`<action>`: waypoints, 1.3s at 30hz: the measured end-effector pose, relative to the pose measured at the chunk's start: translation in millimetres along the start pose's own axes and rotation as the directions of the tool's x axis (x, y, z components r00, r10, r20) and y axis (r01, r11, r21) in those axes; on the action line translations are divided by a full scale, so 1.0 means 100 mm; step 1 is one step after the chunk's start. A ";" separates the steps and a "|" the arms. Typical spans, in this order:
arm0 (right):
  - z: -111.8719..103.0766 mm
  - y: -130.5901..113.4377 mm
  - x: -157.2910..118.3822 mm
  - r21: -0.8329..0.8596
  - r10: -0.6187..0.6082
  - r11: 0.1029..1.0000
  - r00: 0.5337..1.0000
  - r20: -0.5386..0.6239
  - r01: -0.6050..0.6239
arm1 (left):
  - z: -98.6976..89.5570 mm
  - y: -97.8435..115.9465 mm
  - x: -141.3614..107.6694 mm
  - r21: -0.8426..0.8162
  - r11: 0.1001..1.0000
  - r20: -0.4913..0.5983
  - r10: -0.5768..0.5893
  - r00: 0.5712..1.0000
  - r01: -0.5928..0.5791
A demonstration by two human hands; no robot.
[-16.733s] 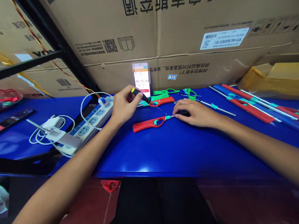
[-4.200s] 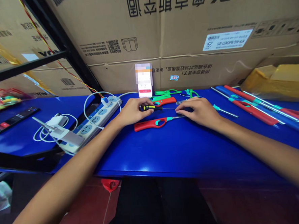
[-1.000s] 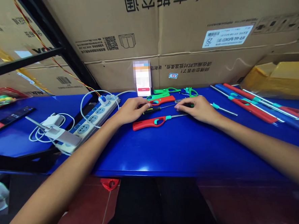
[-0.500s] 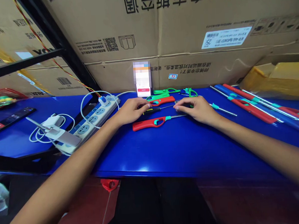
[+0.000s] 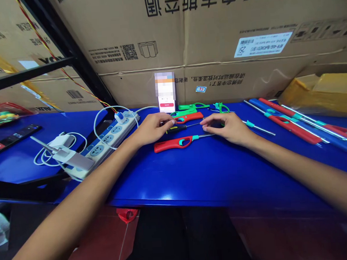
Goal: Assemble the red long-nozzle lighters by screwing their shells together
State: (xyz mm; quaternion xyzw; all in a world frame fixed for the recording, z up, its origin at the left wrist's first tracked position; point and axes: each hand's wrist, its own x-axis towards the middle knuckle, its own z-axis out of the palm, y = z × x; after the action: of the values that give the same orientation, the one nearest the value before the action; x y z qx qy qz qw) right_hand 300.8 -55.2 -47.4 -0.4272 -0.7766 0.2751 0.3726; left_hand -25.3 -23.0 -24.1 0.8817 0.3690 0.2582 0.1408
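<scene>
Left hand [image 5: 153,129]; right hand [image 5: 231,128] — screwdriver [image 5: 181,127] between

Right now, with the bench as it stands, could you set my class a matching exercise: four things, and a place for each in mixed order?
1. screwdriver
2. lit phone
3. power strip
4. red lighter

A. upright before the cardboard
B. left of the left hand, cables plugged in
C. between the screwdriver and the table's near edge
D. at the left hand's fingers

Pairs: 1-D, 2-A, 3-B, 4-C
</scene>
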 end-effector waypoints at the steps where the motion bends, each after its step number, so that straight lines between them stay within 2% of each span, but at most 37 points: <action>1: 0.00 0.00 0.00 0.008 -0.001 1.000 1.000 0.002 0.001 | 0.00 0.00 0.00 -0.003 1.000 -0.005 0.003 1.000 -0.003; 6: 0.02 -0.04 -0.01 0.035 -0.028 0.999 0.999 0.019 0.027 | 0.00 -0.02 0.00 -0.007 1.000 -0.029 0.022 0.999 -0.022; 10: 0.02 -0.14 -0.03 -0.052 -0.128 0.990 0.992 0.007 0.128 | -0.02 0.06 -0.01 -0.044 0.997 -0.070 0.065 0.995 -0.068; 13: 0.04 -0.25 -0.06 -0.123 -0.209 0.971 0.978 -0.019 0.205 | 0.03 0.23 -0.04 -0.078 0.982 -0.136 0.158 0.978 -0.170; 17: 0.11 -0.34 -0.09 -0.136 -0.232 0.964 0.973 -0.013 0.228 | 0.17 0.42 -0.05 -0.072 0.947 -0.170 0.299 0.939 -0.314; 24: 0.23 -0.30 -0.06 -0.099 -0.188 0.977 0.982 0.012 0.189 | 0.33 0.38 0.00 -0.009 0.907 -0.084 0.419 0.904 -0.421; 28: 0.24 -0.28 -0.04 -0.089 -0.171 0.981 0.985 0.011 0.172 | 0.35 0.36 0.00 0.032 0.913 -0.065 0.407 0.911 -0.406; 33: 0.23 -0.33 -0.04 -0.077 -0.141 0.987 0.990 -0.015 0.140 | 0.31 0.39 -0.01 0.043 0.945 -0.073 0.326 0.942 -0.324; 39: 0.23 -0.34 -0.06 -0.059 -0.149 0.987 0.989 -0.005 0.148 | 0.30 0.39 -0.01 0.034 0.955 -0.093 0.298 0.950 -0.296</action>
State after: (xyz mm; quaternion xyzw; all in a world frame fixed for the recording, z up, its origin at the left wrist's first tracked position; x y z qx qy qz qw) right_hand 268.1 -79.2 -36.9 -0.3801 -0.8122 0.2217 0.3830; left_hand 13.8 -52.6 -32.2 0.9149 0.2411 0.3153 0.0735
